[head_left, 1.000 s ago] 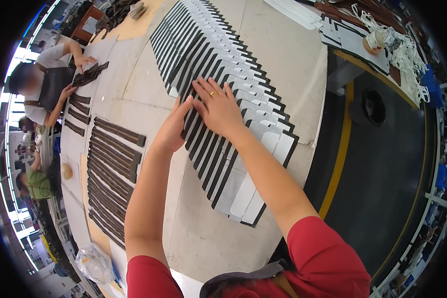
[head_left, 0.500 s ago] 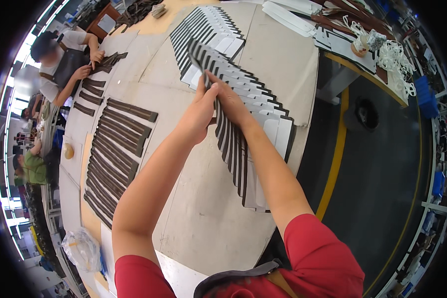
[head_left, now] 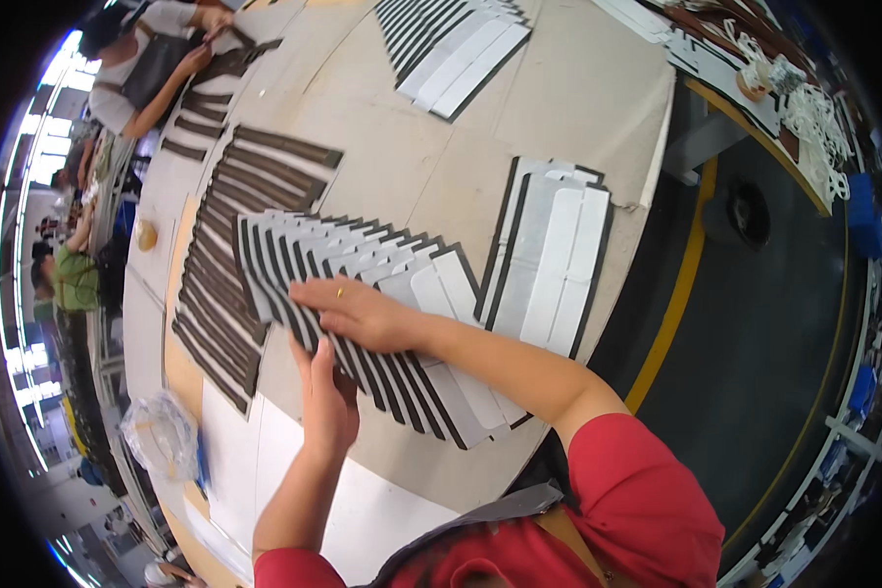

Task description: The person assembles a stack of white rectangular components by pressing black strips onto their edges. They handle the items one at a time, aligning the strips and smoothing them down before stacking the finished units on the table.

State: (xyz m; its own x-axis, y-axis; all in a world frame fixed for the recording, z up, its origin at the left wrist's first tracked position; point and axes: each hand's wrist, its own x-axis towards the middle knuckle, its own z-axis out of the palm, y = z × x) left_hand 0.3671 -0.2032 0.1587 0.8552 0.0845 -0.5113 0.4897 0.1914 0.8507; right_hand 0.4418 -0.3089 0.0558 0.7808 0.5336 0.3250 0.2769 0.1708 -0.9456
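A fanned row of several flat white cards with dark borders [head_left: 382,284] lies on the beige table [head_left: 598,108] in front of me. My right hand [head_left: 358,314] lies flat on top of this fan, fingers spread toward the left. Below it, my left hand [head_left: 328,402] grips the near edge of the same fan. A small pile of the same cards [head_left: 554,255] rests just right of the fan. Another fanned batch [head_left: 456,49] sits at the far side of the table.
Rows of dark strips [head_left: 230,245] cover the table's left part. A clear plastic bag [head_left: 162,441] lies at the near left. A person in grey [head_left: 142,69] handles dark strips at the far left. A yellow floor line [head_left: 671,294] runs right of the table.
The fanned cards, earlier spread away from me, now lie gathered closer and turned sideways under both hands. A small pile has been left to the right, and the view has shifted.
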